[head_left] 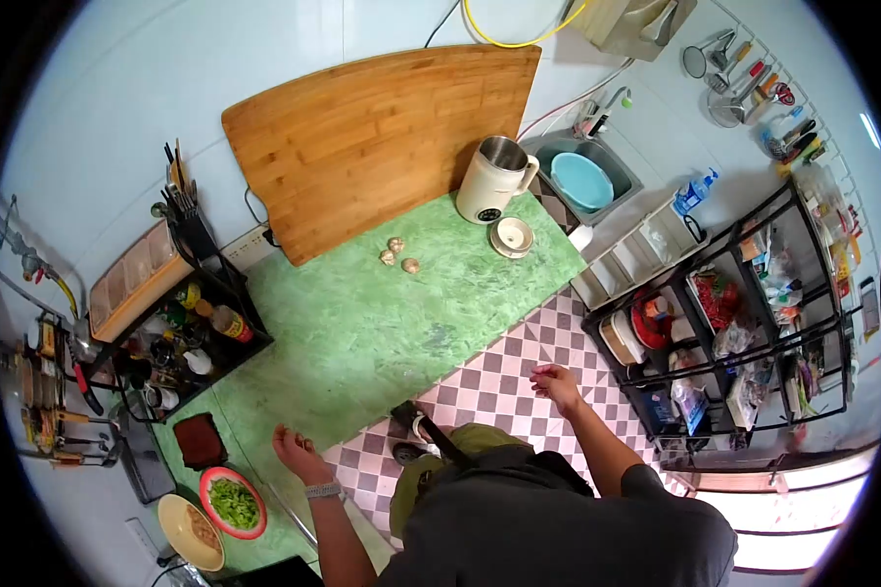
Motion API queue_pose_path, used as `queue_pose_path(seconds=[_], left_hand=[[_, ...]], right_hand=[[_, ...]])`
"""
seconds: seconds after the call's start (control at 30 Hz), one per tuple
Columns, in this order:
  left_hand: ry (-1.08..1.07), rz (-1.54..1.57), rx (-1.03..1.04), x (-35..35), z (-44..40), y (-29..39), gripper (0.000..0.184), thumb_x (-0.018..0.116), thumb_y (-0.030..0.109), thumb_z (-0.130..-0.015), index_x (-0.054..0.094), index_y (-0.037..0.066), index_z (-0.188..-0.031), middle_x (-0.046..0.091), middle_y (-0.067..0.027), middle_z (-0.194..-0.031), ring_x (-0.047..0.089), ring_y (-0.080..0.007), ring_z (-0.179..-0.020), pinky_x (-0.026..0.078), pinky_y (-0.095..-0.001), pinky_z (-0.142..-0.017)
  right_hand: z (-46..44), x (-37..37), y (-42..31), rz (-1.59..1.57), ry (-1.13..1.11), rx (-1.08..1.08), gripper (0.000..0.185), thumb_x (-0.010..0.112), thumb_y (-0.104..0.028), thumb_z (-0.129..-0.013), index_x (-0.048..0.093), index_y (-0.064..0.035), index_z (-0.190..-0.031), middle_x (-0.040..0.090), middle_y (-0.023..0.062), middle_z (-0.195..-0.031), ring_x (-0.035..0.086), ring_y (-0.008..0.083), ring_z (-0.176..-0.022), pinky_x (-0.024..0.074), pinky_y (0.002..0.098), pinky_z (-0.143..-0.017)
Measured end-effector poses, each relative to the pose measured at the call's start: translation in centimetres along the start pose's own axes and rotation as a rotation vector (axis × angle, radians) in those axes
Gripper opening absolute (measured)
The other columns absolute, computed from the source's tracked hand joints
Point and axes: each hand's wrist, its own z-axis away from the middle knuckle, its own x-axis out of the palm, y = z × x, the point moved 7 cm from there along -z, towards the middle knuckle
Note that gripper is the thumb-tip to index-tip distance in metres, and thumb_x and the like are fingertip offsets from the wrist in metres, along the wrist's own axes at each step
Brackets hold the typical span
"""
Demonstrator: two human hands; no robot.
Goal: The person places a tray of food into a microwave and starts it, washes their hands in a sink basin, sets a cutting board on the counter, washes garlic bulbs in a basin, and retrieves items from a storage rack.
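My left hand [300, 454] hovers at the front edge of the green counter [362, 323], its fingers loosely curled and apart, with nothing in them. Over the checkered floor, to the right of the counter, is my right hand [556, 386]; its fingers are bent and part of them is hard to make out, but no object shows. Three garlic bulbs [410, 265] lie near the counter's middle. A cream blender jug [489, 181] stands upright farther back, beside its round lid [512, 237]. Neither hand touches these things.
A large wooden board [382, 137] leans on the wall. The sink holds a blue basin [581, 181]. At left are a black condiment rack [255, 342], a red-rimmed bowl of chopped greens [233, 503] and a yellow bowl [178, 528]. A black shelf [695, 342] stands at right.
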Motion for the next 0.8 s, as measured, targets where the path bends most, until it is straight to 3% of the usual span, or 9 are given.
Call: queue_pose_path(seconds=[0.23,0.4,0.53,0.67,0.7,0.8], left_hand=[[0.009,-0.042,-0.034,-2.8,3.9,-2.9,0.022,0.051,0.008,-0.086,0.052,0.007,-0.107,0.044,0.0031,-0.077,0.039,-0.0050,-0.060,0.032,-0.0201,-0.047],[0.100,-0.073,-0.012,-4.7,6.8,-3.7,0.027,0.051,0.009,-0.086,0.052,0.007,-0.112,0.046,0.0021,-0.079,0.042,-0.0053,-0.062,0.033,-0.0195,-0.048],[0.199,-0.119,0.016,-4.4,8.8,-4.7,0.028,0.051,0.011,-0.086,0.052,0.007,-0.114,0.047,0.0023,-0.079,0.043,-0.0059,-0.064,0.035,-0.0201,-0.051],[0.255,-0.139,0.094,-1.2,12.2,-7.2,0.020,0.053,0.020,-0.090,0.054,0.010,-0.108,0.047,0.0040,-0.078,0.042,-0.0055,-0.064,0.034,-0.0200,-0.052],[0.243,-0.101,0.078,-0.1,13.0,-8.4,0.019,0.053,0.021,-0.090,0.055,0.011,-0.105,0.047,0.0045,-0.078,0.042,-0.0055,-0.064,0.033,-0.0197,-0.052],[0.270,-0.093,0.016,3.6,16.3,-10.9,0.018,0.054,0.028,-0.091,0.056,0.015,-0.104,0.051,0.0065,-0.085,0.044,-0.0071,-0.066,0.034,-0.0219,-0.055]], right_hand=[[-1.9,-3.6,-1.2,-0.193,-0.005,-0.033,0.015,0.058,-0.003,-0.088,0.058,-0.0031,-0.103,0.065,0.0061,-0.091,0.063,0.0152,-0.076,0.0507,0.0252,-0.068],[-7.4,-4.5,-2.2,-0.312,-0.119,0.024,0.018,0.058,0.000,-0.088,0.059,0.0005,-0.106,0.063,0.0079,-0.093,0.061,0.0153,-0.075,0.0508,0.0267,-0.066],[-13.4,-5.8,-5.7,-0.359,-0.177,0.041,0.023,0.058,-0.001,-0.088,0.056,-0.0013,-0.111,0.063,0.0084,-0.098,0.062,0.0175,-0.080,0.0531,0.0282,-0.072],[-21.8,-7.0,-10.2,-0.384,-0.242,0.054,0.029,0.058,-0.001,-0.087,0.054,-0.0011,-0.116,0.061,0.0099,-0.103,0.063,0.0208,-0.086,0.0539,0.0292,-0.074],[-24.1,-7.1,-11.2,-0.358,-0.255,0.054,0.032,0.057,-0.003,-0.086,0.051,-0.0012,-0.118,0.061,0.0099,-0.105,0.064,0.0214,-0.083,0.0552,0.0294,-0.070],[-31.2,-7.7,-13.0,-0.310,-0.243,0.057,0.039,0.061,-0.008,-0.085,0.050,-0.0001,-0.121,0.058,0.0090,-0.107,0.063,0.0236,-0.087,0.0545,0.0310,-0.073]])
